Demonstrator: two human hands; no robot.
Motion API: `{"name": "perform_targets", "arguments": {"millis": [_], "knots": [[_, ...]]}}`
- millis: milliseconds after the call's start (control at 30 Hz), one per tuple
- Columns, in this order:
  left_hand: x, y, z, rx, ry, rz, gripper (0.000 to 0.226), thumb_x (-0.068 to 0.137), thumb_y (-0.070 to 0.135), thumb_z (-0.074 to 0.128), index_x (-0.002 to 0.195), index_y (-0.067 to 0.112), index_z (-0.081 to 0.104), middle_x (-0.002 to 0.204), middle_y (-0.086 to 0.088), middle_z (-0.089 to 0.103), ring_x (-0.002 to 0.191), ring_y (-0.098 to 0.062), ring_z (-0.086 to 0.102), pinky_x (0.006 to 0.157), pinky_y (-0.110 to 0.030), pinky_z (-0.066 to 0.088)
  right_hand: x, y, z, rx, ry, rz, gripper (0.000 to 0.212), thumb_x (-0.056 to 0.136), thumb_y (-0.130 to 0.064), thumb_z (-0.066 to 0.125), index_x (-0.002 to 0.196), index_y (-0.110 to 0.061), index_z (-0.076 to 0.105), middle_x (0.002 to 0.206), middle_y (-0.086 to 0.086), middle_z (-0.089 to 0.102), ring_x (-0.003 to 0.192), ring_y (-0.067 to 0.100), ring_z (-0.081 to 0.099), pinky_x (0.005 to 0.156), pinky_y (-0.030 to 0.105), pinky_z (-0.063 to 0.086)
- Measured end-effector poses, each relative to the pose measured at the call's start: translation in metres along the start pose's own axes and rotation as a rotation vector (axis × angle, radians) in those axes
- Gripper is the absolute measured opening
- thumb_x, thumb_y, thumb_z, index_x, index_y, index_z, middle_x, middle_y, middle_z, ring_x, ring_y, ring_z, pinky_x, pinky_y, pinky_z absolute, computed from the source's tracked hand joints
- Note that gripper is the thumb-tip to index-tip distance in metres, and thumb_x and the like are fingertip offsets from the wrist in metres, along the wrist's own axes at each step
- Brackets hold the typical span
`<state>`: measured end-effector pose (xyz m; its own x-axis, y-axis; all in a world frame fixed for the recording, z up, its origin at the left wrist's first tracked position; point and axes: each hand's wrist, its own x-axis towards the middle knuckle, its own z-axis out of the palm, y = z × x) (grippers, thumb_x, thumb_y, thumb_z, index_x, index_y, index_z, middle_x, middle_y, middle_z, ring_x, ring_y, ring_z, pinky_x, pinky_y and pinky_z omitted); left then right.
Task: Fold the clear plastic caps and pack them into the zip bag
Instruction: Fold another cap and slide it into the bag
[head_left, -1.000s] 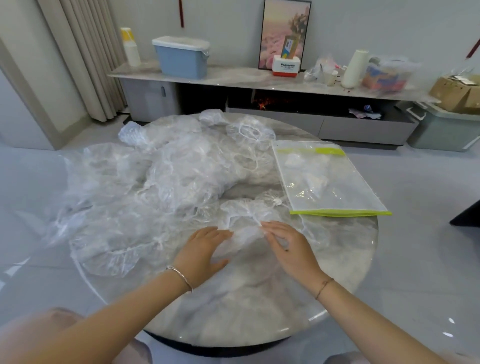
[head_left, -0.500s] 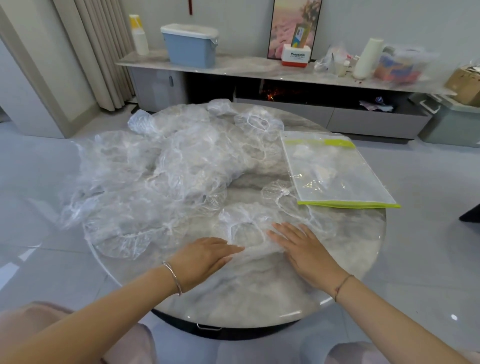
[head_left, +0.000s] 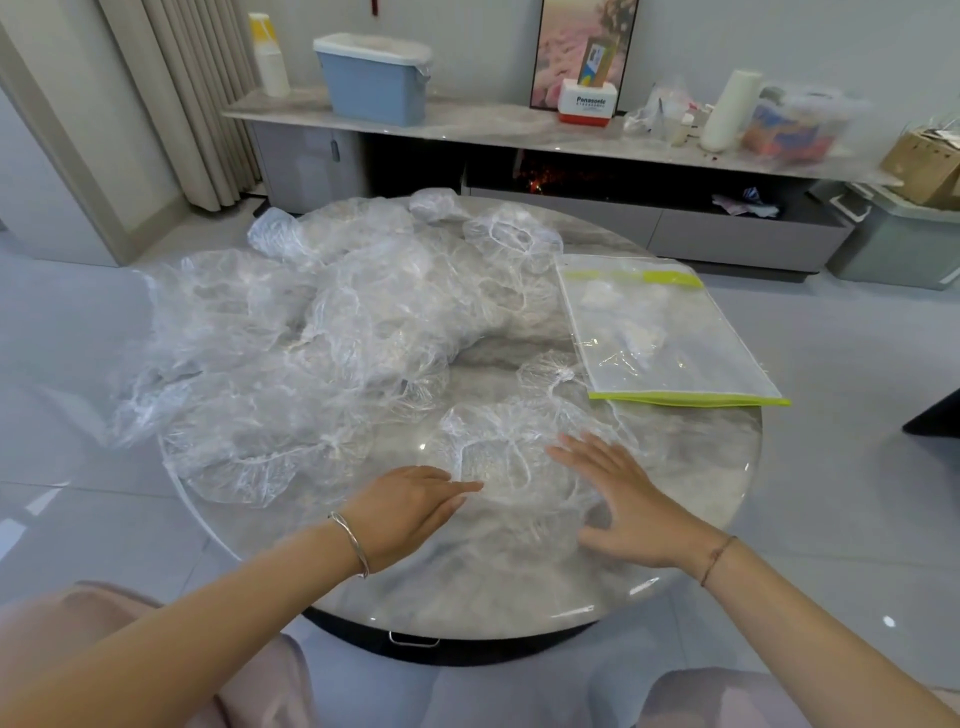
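Observation:
One clear plastic cap (head_left: 498, 457) with a white elastic rim lies spread flat on the round marble table (head_left: 691, 467), near its front edge. My left hand (head_left: 410, 504) lies flat on the cap's left side, fingers straight. My right hand (head_left: 618, 499) presses its right side with fingers spread. A heap of several more crumpled clear caps (head_left: 322, 338) covers the table's left and far parts. The zip bag (head_left: 660, 332), clear with green edges, lies flat at the right with a few folded caps inside.
Behind the table runs a long low cabinet (head_left: 519, 130) holding a blue bin (head_left: 374, 78), a white box, a paper roll and other clutter. A cardboard box (head_left: 924, 161) and a grey bin stand at the far right. Curtains hang at the back left.
Both hands slid apart and toward me over the cap, flattening it on the table. The view also tilted down slightly.

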<state>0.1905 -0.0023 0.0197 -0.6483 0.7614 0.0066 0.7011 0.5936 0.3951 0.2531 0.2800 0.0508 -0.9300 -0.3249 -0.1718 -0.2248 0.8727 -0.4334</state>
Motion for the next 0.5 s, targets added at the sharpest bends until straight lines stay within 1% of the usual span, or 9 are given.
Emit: {"name": "perform_targets", "arguments": {"millis": [33, 100, 167, 200, 267, 333, 400, 467, 500], "knots": [[0.001, 0.002, -0.001, -0.009, 0.000, -0.004, 0.089, 0.079, 0.070, -0.018, 0.139, 0.037, 0.039, 0.109, 0.003, 0.064, 0.104, -0.012, 0.056, 0.094, -0.027, 0.042, 0.001, -0.008, 0.004, 0.041, -0.008, -0.010, 0.080, 0.074, -0.048, 0.049, 0.144, -0.048, 0.011, 0.151, -0.027, -0.001, 0.140, -0.005, -0.017, 0.115, 0.025, -0.015], [0.002, 0.007, -0.004, -0.020, -0.006, -0.023, 0.090, 0.078, 0.072, -0.018, 0.138, 0.039, 0.040, 0.090, 0.003, 0.065, 0.085, -0.012, 0.059, 0.081, -0.027, 0.046, 0.007, -0.014, 0.018, -0.038, 0.036, -0.056, 0.069, 0.082, -0.057, 0.051, 0.144, -0.043, 0.023, 0.149, -0.027, 0.010, 0.141, -0.006, -0.007, 0.115, 0.024, -0.012], [0.002, 0.013, -0.008, -0.075, 0.008, -0.033, 0.089, 0.077, 0.075, -0.014, 0.136, 0.040, 0.043, 0.082, 0.005, 0.065, 0.077, -0.010, 0.059, 0.075, -0.025, 0.046, 0.015, -0.016, 0.029, -0.116, 0.139, -0.074, 0.055, 0.089, -0.054, 0.051, 0.138, -0.033, 0.044, 0.144, -0.020, 0.034, 0.139, -0.002, 0.016, 0.116, 0.023, -0.002], [0.002, 0.015, -0.010, -0.134, 0.028, -0.027, 0.082, 0.078, 0.079, -0.005, 0.135, 0.043, 0.042, 0.090, 0.009, 0.067, 0.084, -0.007, 0.060, 0.079, -0.023, 0.046, 0.017, -0.017, 0.031, -0.036, 0.184, -0.057, 0.042, 0.091, -0.047, 0.054, 0.129, -0.028, 0.056, 0.135, -0.017, 0.049, 0.132, -0.001, 0.033, 0.114, 0.022, 0.012], [0.001, 0.018, -0.017, -0.275, -0.009, -0.061, 0.073, 0.073, 0.085, 0.023, 0.136, 0.050, 0.033, 0.119, 0.023, 0.058, 0.107, 0.003, 0.052, 0.094, -0.019, 0.040, 0.019, -0.020, 0.032, 0.291, 0.203, 0.010, 0.016, 0.093, -0.030, 0.059, 0.102, -0.026, 0.071, 0.102, -0.016, 0.068, 0.101, -0.002, 0.058, 0.091, 0.017, 0.038], [-0.001, 0.018, -0.022, -0.281, -0.127, -0.102, 0.088, 0.062, 0.085, 0.044, 0.139, 0.046, 0.030, 0.124, 0.030, 0.043, 0.114, 0.007, 0.040, 0.100, -0.018, 0.033, 0.019, -0.021, 0.030, 0.540, 0.183, 0.131, 0.013, 0.092, -0.024, 0.062, 0.094, -0.027, 0.074, 0.090, -0.017, 0.071, 0.087, -0.006, 0.063, 0.077, 0.010, 0.042], [0.000, 0.012, -0.018, -0.137, -0.188, -0.106, 0.090, 0.057, 0.084, 0.046, 0.133, 0.035, 0.043, 0.117, 0.023, 0.046, 0.106, 0.003, 0.041, 0.096, -0.017, 0.033, 0.021, -0.016, 0.031, 0.584, 0.196, 0.221, 0.010, 0.090, -0.023, 0.064, 0.092, -0.026, 0.074, 0.091, -0.016, 0.072, 0.088, -0.007, 0.063, 0.078, 0.007, 0.042], [0.005, 0.004, -0.011, -0.108, -0.133, -0.173, 0.080, 0.063, 0.078, 0.044, 0.121, 0.024, 0.056, 0.112, 0.010, 0.056, 0.100, -0.006, 0.050, 0.089, -0.017, 0.035, 0.023, -0.012, 0.032, 0.611, 0.223, 0.273, 0.008, 0.088, -0.019, 0.066, 0.086, -0.023, 0.073, 0.087, -0.012, 0.072, 0.083, -0.006, 0.064, 0.075, 0.007, 0.042], [0.008, 0.002, -0.008, -0.177, -0.070, -0.228, 0.065, 0.071, 0.070, 0.049, 0.112, 0.021, 0.063, 0.107, 0.006, 0.062, 0.095, -0.008, 0.054, 0.084, -0.018, 0.038, 0.024, -0.012, 0.031, 0.651, 0.242, 0.295, 0.009, 0.088, -0.019, 0.066, 0.083, -0.020, 0.073, 0.083, -0.010, 0.073, 0.078, -0.005, 0.065, 0.071, 0.006, 0.042]]}}
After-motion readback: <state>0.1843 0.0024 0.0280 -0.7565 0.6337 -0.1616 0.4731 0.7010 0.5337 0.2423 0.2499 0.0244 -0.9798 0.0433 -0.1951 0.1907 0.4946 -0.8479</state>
